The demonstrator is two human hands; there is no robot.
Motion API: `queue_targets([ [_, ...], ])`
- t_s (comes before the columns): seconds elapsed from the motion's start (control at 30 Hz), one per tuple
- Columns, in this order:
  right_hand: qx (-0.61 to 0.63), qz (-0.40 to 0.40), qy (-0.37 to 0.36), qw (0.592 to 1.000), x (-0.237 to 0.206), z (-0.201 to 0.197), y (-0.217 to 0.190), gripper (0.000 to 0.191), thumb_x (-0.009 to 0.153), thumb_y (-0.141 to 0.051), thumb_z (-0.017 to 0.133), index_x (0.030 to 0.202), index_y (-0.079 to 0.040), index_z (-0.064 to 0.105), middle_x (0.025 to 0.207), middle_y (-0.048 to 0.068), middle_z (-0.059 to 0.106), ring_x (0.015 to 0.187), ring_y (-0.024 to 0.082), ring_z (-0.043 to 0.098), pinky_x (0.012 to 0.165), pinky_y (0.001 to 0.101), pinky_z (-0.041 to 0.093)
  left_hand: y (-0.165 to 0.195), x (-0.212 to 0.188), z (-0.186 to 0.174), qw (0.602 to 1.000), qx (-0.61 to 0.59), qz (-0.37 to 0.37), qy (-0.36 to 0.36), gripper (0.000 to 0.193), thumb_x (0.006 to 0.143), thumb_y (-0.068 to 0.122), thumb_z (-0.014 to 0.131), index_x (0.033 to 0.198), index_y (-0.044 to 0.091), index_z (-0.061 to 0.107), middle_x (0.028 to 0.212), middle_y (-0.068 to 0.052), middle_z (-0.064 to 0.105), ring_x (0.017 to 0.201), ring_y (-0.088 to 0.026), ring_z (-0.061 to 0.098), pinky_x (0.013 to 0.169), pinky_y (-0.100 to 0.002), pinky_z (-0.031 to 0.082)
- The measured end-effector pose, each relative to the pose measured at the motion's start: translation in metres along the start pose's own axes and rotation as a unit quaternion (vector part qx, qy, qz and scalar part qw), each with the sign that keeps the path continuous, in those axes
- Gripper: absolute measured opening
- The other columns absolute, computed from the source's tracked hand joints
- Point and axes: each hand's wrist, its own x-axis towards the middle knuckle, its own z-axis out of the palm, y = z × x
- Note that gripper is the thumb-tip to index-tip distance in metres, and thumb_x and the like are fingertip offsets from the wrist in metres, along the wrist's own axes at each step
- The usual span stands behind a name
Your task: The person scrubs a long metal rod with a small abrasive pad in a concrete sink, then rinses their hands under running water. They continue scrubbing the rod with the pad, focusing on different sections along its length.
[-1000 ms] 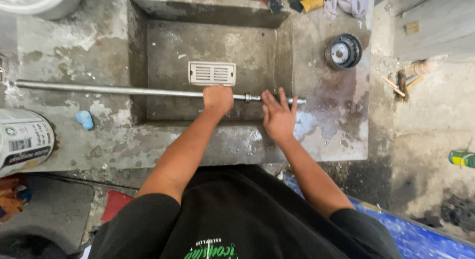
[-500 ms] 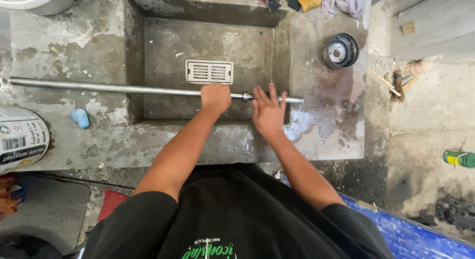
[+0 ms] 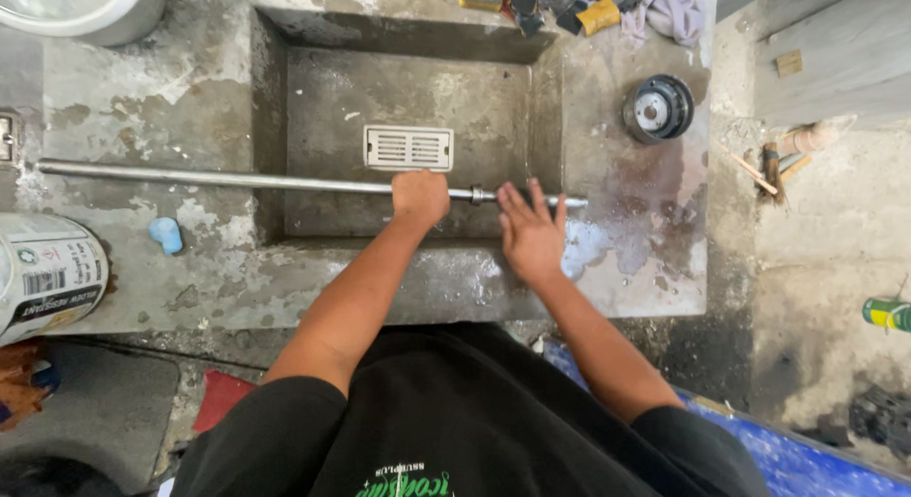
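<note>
Head view, looking straight down: we see a long metal rod (image 3: 247,180) lying across a concrete sink (image 3: 607,269), left to right, spanning the recessed basin and resting on the rim at both sides. The left hand (image 3: 419,195) is closed in a fist around the rod, over the basin, just left of a small collar (image 3: 477,195) on the rod. The right hand (image 3: 531,233) lies flat and open, fingers spread, with the fingertips (image 3: 534,191) on the rod's right end portion; it is not clamped on anything. Behind the left hand, a white slotted drain grate (image 3: 409,147) sits in the basin floor.

On the sink's right surface, well apart from the hands, stands a round black metal part (image 3: 658,108). A small blue object (image 3: 166,234) lies on the left surface, and a white can (image 3: 43,274) sits at the left edge. Rags (image 3: 655,8) lie at the top rim.
</note>
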Motion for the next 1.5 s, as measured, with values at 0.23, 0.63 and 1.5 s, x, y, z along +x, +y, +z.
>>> queue_targets([
  [0.23,0.025,0.021,0.001,0.999,-0.001,0.005,0.0,0.041,0.107,-0.027,0.054,0.145,-0.015,0.06,0.15,0.002,0.058,0.153,0.031,0.037,0.125,0.0639,0.015,0.0,0.001,0.002,1.0,-0.005,-0.001,-0.024,0.02,0.082,0.018,0.064,0.089,0.013,0.082,0.095,-0.015,0.078,0.09,-0.032,0.076,0.072,-0.046,0.06],
  [0.63,0.022,0.014,0.008,1.0,-0.002,0.003,0.0,0.042,0.104,-0.027,0.053,0.143,-0.015,0.062,0.149,0.002,0.059,0.15,0.031,0.039,0.123,0.0638,0.015,0.001,0.001,0.001,1.0,-0.016,-0.006,0.009,0.022,0.082,0.018,0.063,0.092,0.013,0.081,0.094,-0.015,0.078,0.09,-0.032,0.077,0.075,-0.045,0.06],
  [1.5,0.006,0.024,-0.005,1.0,0.002,0.013,0.0,0.042,0.103,-0.025,0.055,0.143,-0.015,0.063,0.148,0.003,0.06,0.148,0.032,0.04,0.121,0.0632,0.017,0.0,0.001,-0.002,0.999,0.0,-0.004,-0.032,0.019,0.085,0.018,0.064,0.09,0.013,0.082,0.096,-0.015,0.078,0.091,-0.032,0.076,0.075,-0.045,0.06],
])
